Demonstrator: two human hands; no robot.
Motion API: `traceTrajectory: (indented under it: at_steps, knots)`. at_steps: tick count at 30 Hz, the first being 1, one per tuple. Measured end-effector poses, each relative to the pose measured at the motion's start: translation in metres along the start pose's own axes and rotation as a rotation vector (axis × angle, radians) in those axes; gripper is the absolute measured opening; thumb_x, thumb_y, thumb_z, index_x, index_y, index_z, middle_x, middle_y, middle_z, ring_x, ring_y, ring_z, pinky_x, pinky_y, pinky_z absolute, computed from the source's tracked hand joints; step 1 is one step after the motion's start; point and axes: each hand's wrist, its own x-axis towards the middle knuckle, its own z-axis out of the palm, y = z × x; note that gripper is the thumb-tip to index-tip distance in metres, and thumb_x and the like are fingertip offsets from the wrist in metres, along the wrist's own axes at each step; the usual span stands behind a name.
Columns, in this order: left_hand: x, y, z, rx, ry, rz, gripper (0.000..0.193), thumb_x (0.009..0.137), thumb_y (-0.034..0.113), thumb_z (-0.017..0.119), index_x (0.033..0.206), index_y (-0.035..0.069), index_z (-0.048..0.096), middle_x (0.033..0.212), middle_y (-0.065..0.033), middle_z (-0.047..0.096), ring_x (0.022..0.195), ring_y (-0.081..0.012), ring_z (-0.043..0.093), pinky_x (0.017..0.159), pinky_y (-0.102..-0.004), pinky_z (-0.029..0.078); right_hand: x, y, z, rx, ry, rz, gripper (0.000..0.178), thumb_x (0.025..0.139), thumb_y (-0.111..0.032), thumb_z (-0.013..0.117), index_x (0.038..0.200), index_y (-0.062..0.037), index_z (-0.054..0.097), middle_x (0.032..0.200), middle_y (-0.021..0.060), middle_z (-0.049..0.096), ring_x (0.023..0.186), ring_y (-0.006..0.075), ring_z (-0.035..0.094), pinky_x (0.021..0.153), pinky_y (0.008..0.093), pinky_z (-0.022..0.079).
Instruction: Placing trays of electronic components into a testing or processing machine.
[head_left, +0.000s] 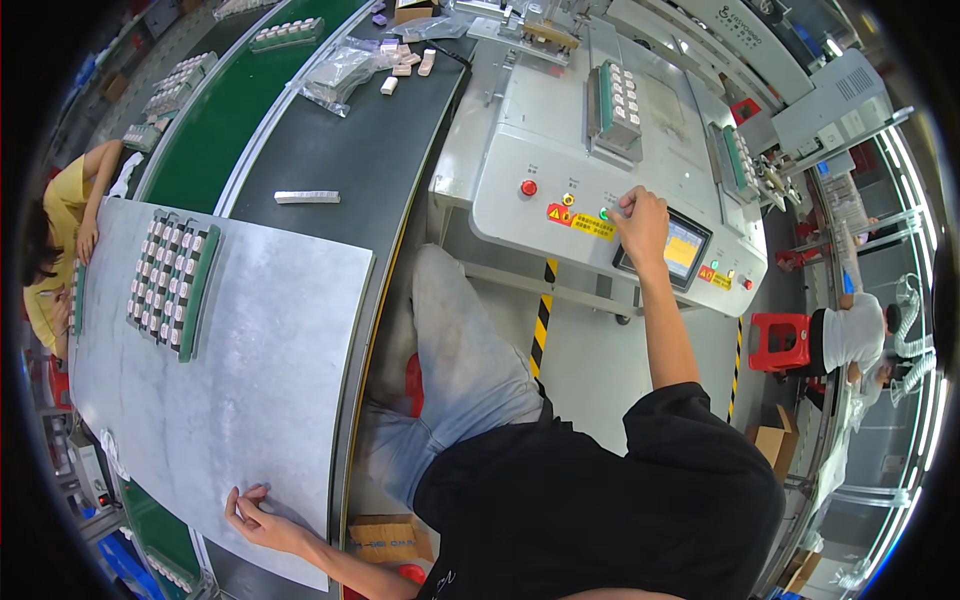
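- Right hand (643, 225): raised at the machine's front panel, its fingertips at the green button (605, 214). Contact cannot be confirmed from this angle.
- Right fingers: curled, thumb and forefinger close together. No object seen between them; whether the tips meet cannot be told.
- Green button: set in the sloping front of the white machine (520, 140), between the red stop button (528, 187) and the touchscreen (685, 245). The slope probably serves to keep the controls within easy reach.
- Left hand (262, 520): at the near end of the grey sheet (280, 330), well apart from the machine. It is probably kept there for support; resting or just above cannot be settled.
- Left fingers: loosely bent and slightly spread, with nothing seen in them.
- Green-sided rack (615, 105): stands on the machine top with white-faced blocks in rows. The holder beneath it likely fixes its position.
- Green-edged tray (205, 290): lies on the grey sheet, beyond the left hand, filled with similar blocks. The flat sheet presumably gives it an even base over the desk (350, 160).
- White strip (307, 197): alone on the dark desk surface, touched by neither hand.
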Motion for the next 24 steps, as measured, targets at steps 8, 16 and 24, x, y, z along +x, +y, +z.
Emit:
traceTrajectory:
  at_steps: [8,16,24]
  knots:
    - [0.003,-0.009,0.012,-0.049,-0.037,-0.021,0.024,0.106,0.014,0.05,0.118,-0.005,0.06,0.077,-0.0101,0.064,0.077,-0.0194,0.06,0.085,-0.0334,0.05,0.018,0.009,-0.007,0.096,0.152,-0.122,0.029,0.073,-0.018,0.086,0.09,-0.0065,0.064,0.087,0.0098,0.066,0.089,0.0313,0.06,0.08,0.0456,0.048]
    - [-0.004,0.029,0.016,-0.146,0.033,0.002,0.023,0.1,0.009,0.052,0.104,-0.014,0.058,0.082,-0.0224,0.064,0.069,-0.0282,0.065,0.066,-0.0394,0.054,-0.018,-0.049,0.004,0.637,-0.084,-0.153,0.015,0.088,-0.014,0.073,0.095,-0.0019,0.068,0.083,0.0095,0.071,0.074,0.0174,0.068,0.068,0.032,0.054]
    - [-0.001,0.017,0.014,-0.05,0.017,0.059,0.025,0.1,0.01,0.054,0.1,-0.014,0.058,0.082,-0.0217,0.066,0.07,-0.0285,0.064,0.069,-0.0401,0.054,-0.2,-0.076,0.108,0.462,-0.612,-0.1,0.062,0.085,-0.048,0.076,0.125,-0.003,0.059,0.108,0.021,0.067,0.1,0.0342,0.067,0.085,0.0453,0.054]
